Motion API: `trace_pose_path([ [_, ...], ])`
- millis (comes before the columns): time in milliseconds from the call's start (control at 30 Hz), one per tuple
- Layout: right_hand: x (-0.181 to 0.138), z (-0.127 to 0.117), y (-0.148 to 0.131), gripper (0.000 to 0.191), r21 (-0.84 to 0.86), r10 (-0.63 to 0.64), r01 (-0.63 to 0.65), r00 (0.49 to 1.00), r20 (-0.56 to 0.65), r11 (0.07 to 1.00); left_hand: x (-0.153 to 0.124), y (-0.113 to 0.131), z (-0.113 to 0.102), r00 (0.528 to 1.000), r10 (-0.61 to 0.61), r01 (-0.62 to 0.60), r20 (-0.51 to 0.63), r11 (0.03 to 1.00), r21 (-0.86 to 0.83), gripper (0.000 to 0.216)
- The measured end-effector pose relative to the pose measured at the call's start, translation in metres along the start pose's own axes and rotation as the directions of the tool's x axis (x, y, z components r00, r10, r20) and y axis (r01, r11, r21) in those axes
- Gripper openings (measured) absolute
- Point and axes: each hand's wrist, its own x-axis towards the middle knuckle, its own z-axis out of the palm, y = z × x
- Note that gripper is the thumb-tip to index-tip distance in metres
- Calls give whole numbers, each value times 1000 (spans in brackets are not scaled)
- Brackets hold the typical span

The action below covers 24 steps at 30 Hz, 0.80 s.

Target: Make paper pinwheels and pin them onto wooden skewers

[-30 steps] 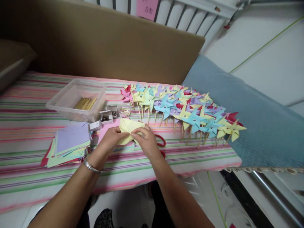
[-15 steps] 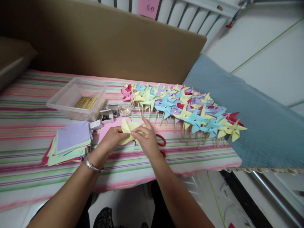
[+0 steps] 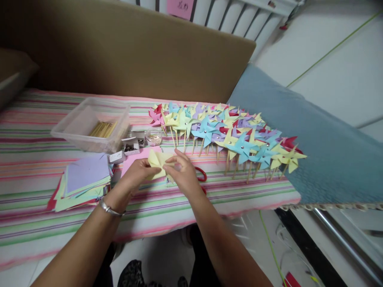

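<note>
Pale yellow paper (image 3: 155, 158) bends between my two hands, held just over the striped cloth (image 3: 185, 202) and partly in front of a pink sheet (image 3: 129, 160). I judge it next to weightless, stiff enough to hold a curl yet soft enough to crease or tear under a hard squeeze. Its dry face should slip little; its folded corners, I expect, would spring back if let go. The sound place to hold looks to be near the middle, where the folds gather, with a light pinch.

My left hand (image 3: 138, 172) grips the paper's left side, thumb on the near face and fingers behind, closed down to the sheet itself. My right hand (image 3: 184, 172) brings thumb and forefinger together on the right part, its other fingers raised and spread; which layers they catch is too small to tell.

My forearms rise from the bottom of the view and converge, palms turned inward, a silver bangle (image 3: 110, 208) on the left wrist. Scissors (image 3: 205, 174) lie just beside my right hand; pinwheels (image 3: 206, 130) stand beyond.
</note>
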Motion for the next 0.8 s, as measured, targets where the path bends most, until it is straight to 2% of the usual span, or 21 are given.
trace_pose_path([
  [100, 5, -14, -3, 20, 48, 46, -45, 999, -19, 998, 0, 2, -4, 1000, -9, 11, -21, 998, 63, 17],
  [167, 8, -23, -3, 27, 93, 64, -65, 998, 20, 994, -1, 3, -5, 1000, -29, 29, 3, 992, 122, 12],
  [267, 10, -29, -2, 45, 137, 61, -84, 985, 164, 987, -3, 3, -3, 994, -52, 34, 95, 981, 190, 7],
  [333, 8, -29, 0, 55, 144, 70, -118, 952, 298, 983, -5, 2, 0, 983, -65, 26, 172, 976, 216, 6],
  [433, 4, -27, 1, 58, 118, 65, -124, 908, 414, 985, -6, -2, 5, 960, -81, 17, 267, 972, 235, 8],
  [567, 3, -27, 3, 58, 68, 34, -69, 908, 417, 995, -6, -4, 7, 950, -82, -2, 302, 963, 269, 13],
  [800, 3, -22, 10, 60, 98, 31, -84, 893, 449, 992, -5, -7, 5, 950, -91, 2, 299, 958, 286, 13],
])
